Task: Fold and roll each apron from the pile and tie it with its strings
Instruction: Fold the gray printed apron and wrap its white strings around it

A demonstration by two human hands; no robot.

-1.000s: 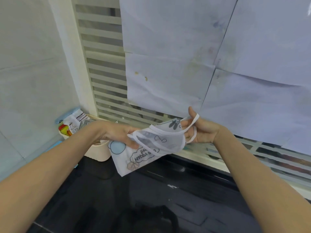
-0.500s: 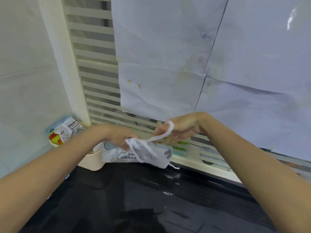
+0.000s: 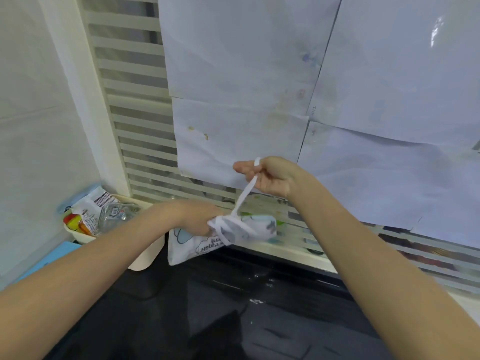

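Note:
A rolled white apron point(image 3: 249, 228) with cartoon prints and the word "Happy" hangs in the air above the black counter point(image 3: 233, 307). My left hand point(image 3: 200, 216) grips the roll at its left end. A white string point(image 3: 244, 193) is wound around the roll and runs up, taut, from it. My right hand point(image 3: 267, 175) holds that string in curled fingers, above and to the right of the roll. No pile of other aprons is in view.
A cream tub point(image 3: 109, 229) with snack packets and a clear bag stands at the back left corner. A blue flat item point(image 3: 49, 258) lies left of it. White paper sheets point(image 3: 246, 100) cover the slatted window behind.
My right hand has risen and pulled the string upward until it is taut. The roll stays in my left hand, now cinched by the string.

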